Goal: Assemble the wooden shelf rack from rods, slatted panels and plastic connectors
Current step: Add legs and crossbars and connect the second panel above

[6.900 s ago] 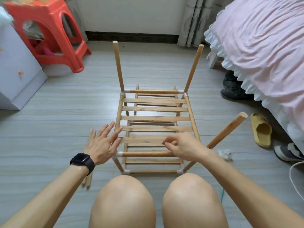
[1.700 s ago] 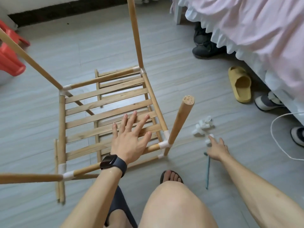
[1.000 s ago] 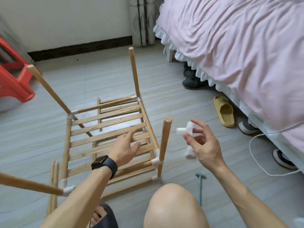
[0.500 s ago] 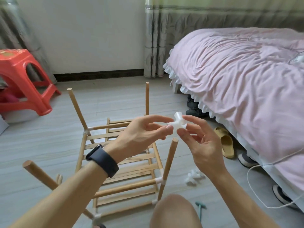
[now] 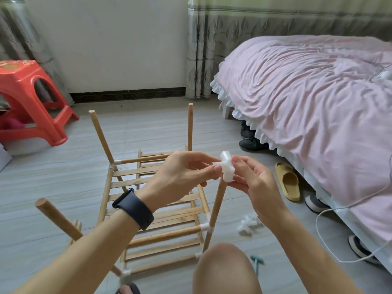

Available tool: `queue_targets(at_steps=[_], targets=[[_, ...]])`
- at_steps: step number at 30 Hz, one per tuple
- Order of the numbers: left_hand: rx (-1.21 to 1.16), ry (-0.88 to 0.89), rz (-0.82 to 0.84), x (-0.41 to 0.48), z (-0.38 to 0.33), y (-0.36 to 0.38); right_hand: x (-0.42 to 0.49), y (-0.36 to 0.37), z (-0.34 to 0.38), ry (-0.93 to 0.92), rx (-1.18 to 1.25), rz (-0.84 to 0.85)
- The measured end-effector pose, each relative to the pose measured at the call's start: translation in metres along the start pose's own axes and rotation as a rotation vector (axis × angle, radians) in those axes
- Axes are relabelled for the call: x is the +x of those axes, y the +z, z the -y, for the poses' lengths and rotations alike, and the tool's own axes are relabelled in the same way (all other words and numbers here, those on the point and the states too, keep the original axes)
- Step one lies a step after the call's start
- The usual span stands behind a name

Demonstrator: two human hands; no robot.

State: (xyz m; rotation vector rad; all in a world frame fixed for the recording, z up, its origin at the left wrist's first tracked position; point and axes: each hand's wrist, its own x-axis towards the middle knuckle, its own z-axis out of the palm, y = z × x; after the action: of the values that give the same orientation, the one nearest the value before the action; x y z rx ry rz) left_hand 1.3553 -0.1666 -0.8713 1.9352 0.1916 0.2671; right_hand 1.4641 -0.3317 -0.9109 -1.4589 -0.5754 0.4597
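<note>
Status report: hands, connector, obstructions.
Left hand and right hand pinch connector. Connector at top of near rod; seating unclear. Spare connectors on floor, apart.

The rack (image 5: 169, 234) stands on the floor (image 5: 53, 177); stool (image 5: 31, 81) behind-left, bed (image 5: 307, 102) right, spare connectors (image 5: 249, 224) between rack and bed.

This is a bedroom in a home. A bed (image 5: 318, 107) under a rumpled pink, ruffle-edged cover fills one side. Grey leaf-patterned curtains (image 5: 203, 49) hang just behind it. A yellow slipper (image 5: 289, 183) and dark shoes (image 5: 251, 141) lie at its edge, and a red plastic stool (image 5: 29, 102) stands well apart from it.
</note>
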Motion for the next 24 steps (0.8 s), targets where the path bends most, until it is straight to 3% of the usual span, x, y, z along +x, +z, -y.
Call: queue_targets(at_steps=[10, 24], targets=[[0.047, -0.018, -0.012, 0.002, 0.015, 0.007, 0.001, 0.004, -0.012, 0.064, -0.029, 0.043], [0.01, 0.012, -0.034, 0.002, 0.025, 0.008, 0.0, 0.012, -0.018, 0.037, 0.119, 0.092]])
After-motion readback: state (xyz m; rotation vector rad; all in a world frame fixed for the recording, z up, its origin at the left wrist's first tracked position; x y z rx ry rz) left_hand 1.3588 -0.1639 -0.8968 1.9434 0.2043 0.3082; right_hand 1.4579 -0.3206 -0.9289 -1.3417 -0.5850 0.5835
